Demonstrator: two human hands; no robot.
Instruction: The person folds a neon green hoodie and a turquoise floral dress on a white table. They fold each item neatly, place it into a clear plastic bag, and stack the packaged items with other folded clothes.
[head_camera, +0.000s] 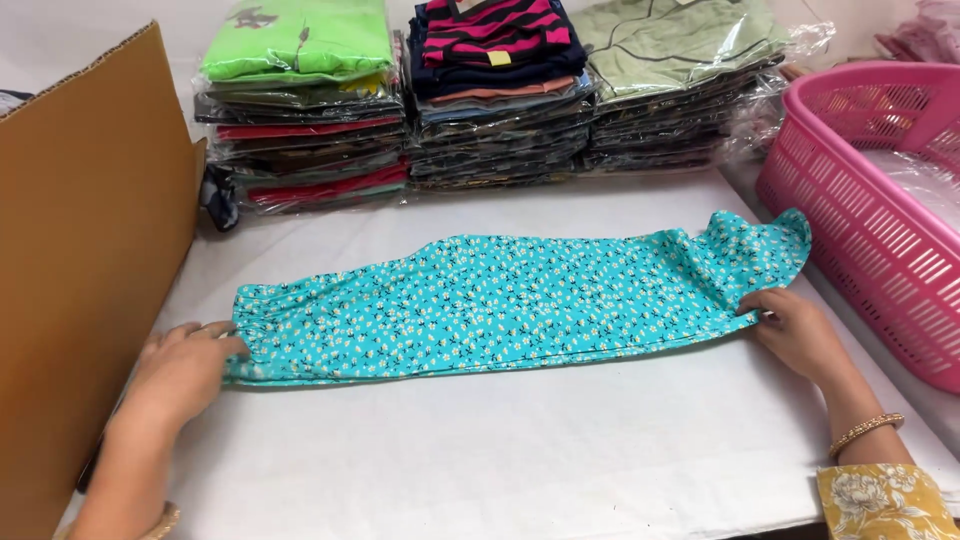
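Note:
A turquoise garment with a small white flower print (500, 305) lies folded lengthwise across the white table (480, 450). My left hand (185, 365) rests on its left end, fingers closed on the gathered edge. My right hand (795, 330) pinches the fabric at the right end, where the cloth bunches up near a pink basket.
A pink plastic basket (880, 200) stands at the right. A brown cardboard box wall (90, 250) rises at the left. Three stacks of bagged clothes (490, 90) line the back of the table.

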